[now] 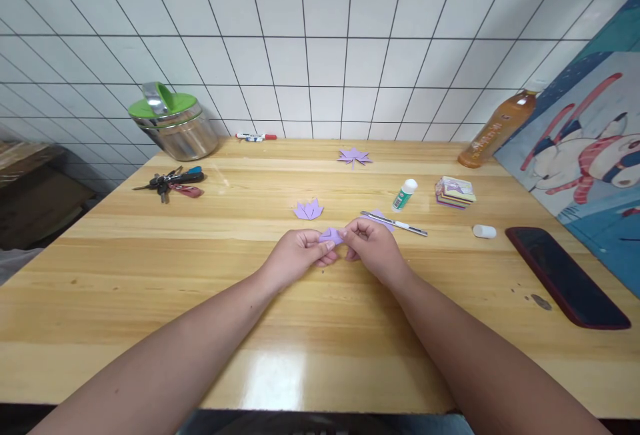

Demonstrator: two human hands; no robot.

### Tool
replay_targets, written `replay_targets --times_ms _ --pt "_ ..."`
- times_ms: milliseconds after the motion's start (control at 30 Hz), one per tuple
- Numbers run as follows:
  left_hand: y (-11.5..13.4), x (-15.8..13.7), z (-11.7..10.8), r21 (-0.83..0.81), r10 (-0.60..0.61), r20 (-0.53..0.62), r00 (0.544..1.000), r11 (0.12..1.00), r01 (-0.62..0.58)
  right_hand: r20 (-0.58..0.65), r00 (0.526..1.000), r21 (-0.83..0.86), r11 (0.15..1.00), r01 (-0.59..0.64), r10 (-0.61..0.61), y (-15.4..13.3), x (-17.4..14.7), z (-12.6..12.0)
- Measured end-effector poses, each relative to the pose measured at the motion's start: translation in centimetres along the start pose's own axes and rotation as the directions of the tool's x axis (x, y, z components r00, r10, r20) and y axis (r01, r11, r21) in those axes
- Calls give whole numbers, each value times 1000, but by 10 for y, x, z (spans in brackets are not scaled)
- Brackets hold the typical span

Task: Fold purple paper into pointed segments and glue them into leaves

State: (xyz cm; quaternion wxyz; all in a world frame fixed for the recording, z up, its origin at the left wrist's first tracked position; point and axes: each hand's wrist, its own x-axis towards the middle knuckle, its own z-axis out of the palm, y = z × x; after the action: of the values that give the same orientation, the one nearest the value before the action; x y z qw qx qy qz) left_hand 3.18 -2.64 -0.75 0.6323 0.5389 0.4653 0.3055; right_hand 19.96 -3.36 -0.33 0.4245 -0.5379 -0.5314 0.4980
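Between my two hands is a small folded piece of purple paper (pixel 330 237), held just above the table. My left hand (pixel 299 253) pinches its left side, thumb on top. At its right edge my right hand (pixel 374 245) grips it with thumb and forefinger. Just beyond lies a purple paper shape with pointed petals (pixel 309 209). A slim utility knife (pixel 400 224) rests across another piece of purple paper (pixel 376 218), partly behind my right hand. Farther back, near the wall, lies a purple paper leaf shape (pixel 355 156).
An uncapped glue stick (pixel 404 196) stands right of centre, its white cap (pixel 485 231) farther right. Beyond are a paper stack (pixel 455 192), a phone (pixel 565 275) and a drink bottle (pixel 500 127). Keys (pixel 170 181), a green-lidded metal pot (pixel 175 125) and markers (pixel 255 137) lie leftward.
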Motion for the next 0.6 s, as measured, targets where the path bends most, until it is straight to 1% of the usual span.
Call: replay_targets --times_ms 100,300,467,600 --pt "-1 0 -2 26 -1 -10 1000 1000 1 10 1000 33 999 -14 14 -3 -1 0" --pt "1 0 -3 26 84 -60 995 996 -82 58 990 129 982 -138 131 -2 -2 1" --pt "4 -2 0 20 68 -81 994 998 -67 70 984 220 960 -174 162 -3 -1 1" --pt "7 -2 -1 38 56 -38 998 998 -55 135 972 303 926 -224 191 -4 0 -4"
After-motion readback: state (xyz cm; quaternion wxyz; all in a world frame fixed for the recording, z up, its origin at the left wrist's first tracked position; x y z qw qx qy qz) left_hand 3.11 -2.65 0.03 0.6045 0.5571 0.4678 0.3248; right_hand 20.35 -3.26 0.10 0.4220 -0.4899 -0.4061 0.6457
